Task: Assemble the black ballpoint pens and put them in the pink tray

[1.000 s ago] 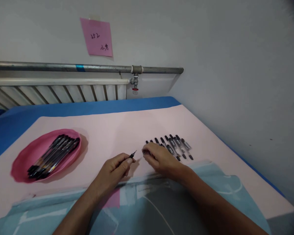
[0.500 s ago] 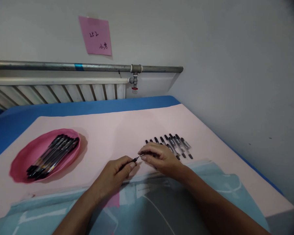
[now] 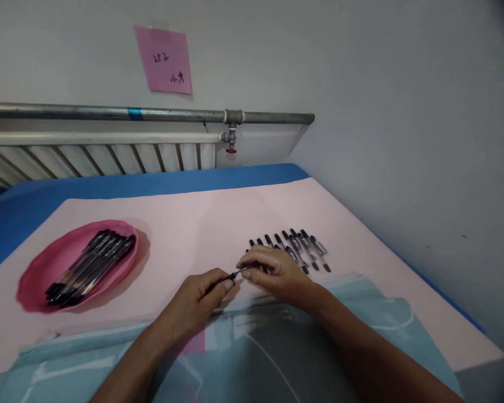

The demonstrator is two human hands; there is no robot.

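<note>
My left hand (image 3: 204, 294) is closed around a black pen (image 3: 229, 277), thumb and forefinger pinching it near its pointed tip. The tip points right, to the fingertips of my right hand (image 3: 273, 271). Those fingers are closed in a pinch, with a small dark piece partly showing between them; I cannot make out what it is. Just beyond my right hand lie several clear pens with black caps (image 3: 304, 246), in a loose slanting row on the pink surface. My right hand hides some of them.
On the left stands a pink oval bowl (image 3: 29, 285) holding a bundle of black-capped pens (image 3: 94, 266). A pink mat (image 3: 185, 229) covers the blue-edged table (image 3: 193, 183). Light-blue cloth (image 3: 75, 361) lies along the near edge. Behind are a radiator (image 3: 121, 159) and a pipe (image 3: 172, 115).
The pen tip in my left hand has come slightly closer to my right fingertips. Otherwise both hands hold nearly the same pose.
</note>
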